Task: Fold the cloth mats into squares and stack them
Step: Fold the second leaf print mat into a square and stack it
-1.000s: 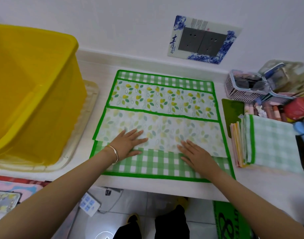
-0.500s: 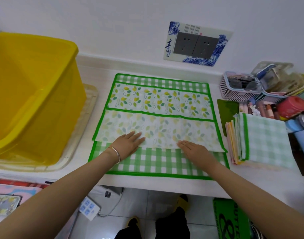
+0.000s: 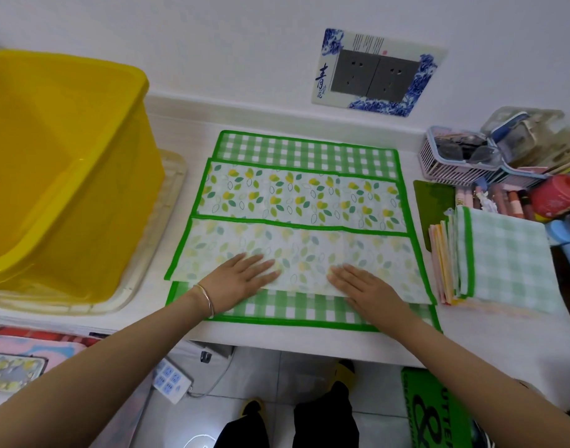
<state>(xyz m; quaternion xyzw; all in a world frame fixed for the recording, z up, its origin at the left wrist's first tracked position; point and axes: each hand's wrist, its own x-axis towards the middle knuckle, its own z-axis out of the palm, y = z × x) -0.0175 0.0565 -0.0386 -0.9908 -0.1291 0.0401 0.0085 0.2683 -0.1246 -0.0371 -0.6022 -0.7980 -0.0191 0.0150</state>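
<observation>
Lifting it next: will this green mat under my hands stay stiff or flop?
Probably floppy: the green mat already lies in flat folded flaps. Likely light, too; its layers look thin. It may slide on the smooth counter.

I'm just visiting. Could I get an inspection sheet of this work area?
Surface: white counter, against the wall.
Job's things: green mat spread flat, partly folded; stack of folded mats to its right.
Clutter: yellow tub on the left; pink basket and red container on the right.
Grips: left hand and right hand flat on the mat, fingers straight.
Cables: corded power strip on the floor.
Surroundings: wall sockets above the mat.
</observation>
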